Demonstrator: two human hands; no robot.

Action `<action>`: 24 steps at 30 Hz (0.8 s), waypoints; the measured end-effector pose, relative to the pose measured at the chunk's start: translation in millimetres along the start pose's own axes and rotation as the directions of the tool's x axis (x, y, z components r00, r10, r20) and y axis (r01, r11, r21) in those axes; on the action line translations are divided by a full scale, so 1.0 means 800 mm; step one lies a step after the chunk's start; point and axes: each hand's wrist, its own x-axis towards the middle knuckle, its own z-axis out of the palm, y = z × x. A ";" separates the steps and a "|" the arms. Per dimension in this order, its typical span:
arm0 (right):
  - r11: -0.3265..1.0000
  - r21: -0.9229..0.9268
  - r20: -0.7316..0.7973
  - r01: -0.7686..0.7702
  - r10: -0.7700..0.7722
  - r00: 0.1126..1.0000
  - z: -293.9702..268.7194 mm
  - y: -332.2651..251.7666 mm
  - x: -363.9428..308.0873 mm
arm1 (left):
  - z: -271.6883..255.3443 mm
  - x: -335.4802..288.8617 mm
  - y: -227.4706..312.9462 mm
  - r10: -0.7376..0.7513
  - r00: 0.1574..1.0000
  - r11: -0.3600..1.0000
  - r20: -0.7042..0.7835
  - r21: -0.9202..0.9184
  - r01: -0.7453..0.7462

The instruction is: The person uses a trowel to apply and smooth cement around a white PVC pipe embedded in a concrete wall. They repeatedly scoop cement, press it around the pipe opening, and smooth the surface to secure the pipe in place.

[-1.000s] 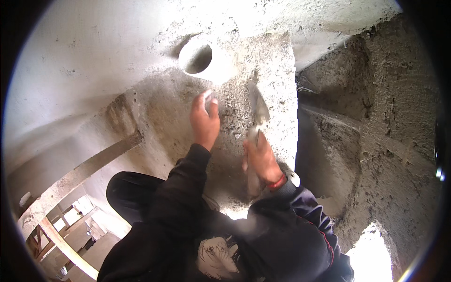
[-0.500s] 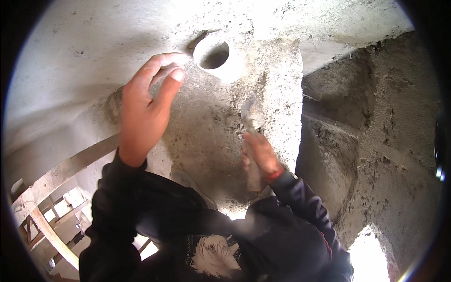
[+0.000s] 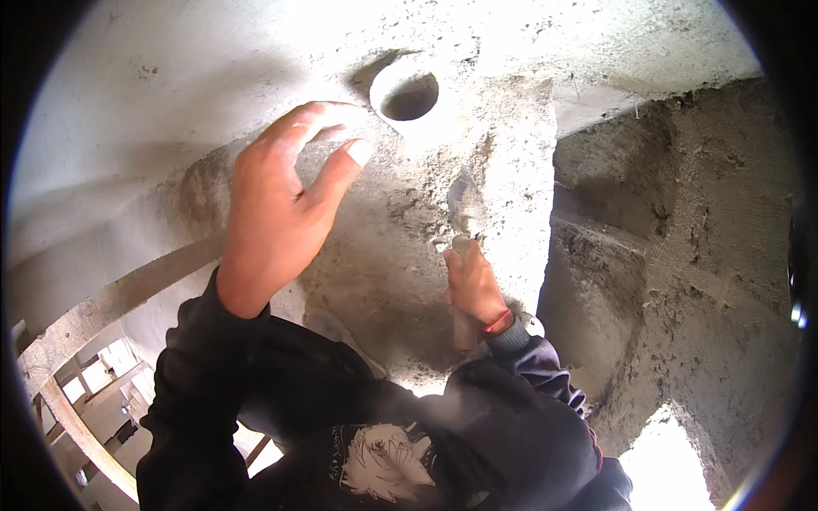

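My left hand [image 3: 285, 200] is raised at the centre left, thumb and fingers curved with a gap between them and nothing held. Its fingertips appear close to the rim of a pale pipe [image 3: 382, 111] that sticks up from the rough cement surface [image 3: 375, 247]; whether they touch it I cannot tell. My right hand [image 3: 477, 285] is wrapped round the handle of a small trowel [image 3: 466, 204]. The trowel's pointed blade faces away from me, over the cement, and looks grey with mortar. A red band circles my right wrist.
A pale wall [image 3: 170, 94] rises behind the pipe and to the left. On the right, the cement surface ends at an edge beside a darker recess [image 3: 605, 170] and a rough wall [image 3: 716, 238]. Wooden beams [image 3: 85, 434] and openings show at the lower left.
My left hand has shifted slightly right and looks larger. The whole view has moved a little, so the pipe sits farther right. The trowel stays in my right hand.
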 end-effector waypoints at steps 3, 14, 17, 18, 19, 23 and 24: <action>0.989 -0.113 -0.053 0.094 -0.101 0.994 0.006 0.018 0.003 | -0.011 -0.004 -0.012 -0.039 0.999 0.998 0.022 0.040 0.039; 0.616 0.773 0.278 -0.151 -0.115 0.954 -0.025 0.036 -0.024 | -0.012 0.004 -0.017 -0.030 0.993 0.999 0.115 0.015 0.029; 0.668 0.735 0.228 -0.114 -0.086 0.970 -0.006 0.038 0.006 | -0.002 0.013 -0.002 -0.004 0.990 0.999 0.142 -0.031 0.008; 0.702 0.673 0.326 -0.233 0.001 0.945 -0.012 0.031 0.020 | 0.001 0.010 0.003 0.000 0.989 0.999 0.146 -0.046 0.007; 0.807 0.559 0.251 -0.192 0.056 0.966 -0.012 0.023 0.013 | 0.005 0.006 0.003 0.013 0.986 0.999 0.165 -0.040 -0.006; 0.994 -0.054 -0.023 0.097 -0.098 0.995 0.005 0.013 0.009 | 0.014 0.000 0.000 0.042 0.981 0.999 0.191 -0.014 -0.040; 0.979 -0.149 -0.081 0.136 -0.149 0.985 0.008 0.018 0.009 | 0.015 0.000 0.000 0.040 0.982 0.999 0.187 -0.014 -0.038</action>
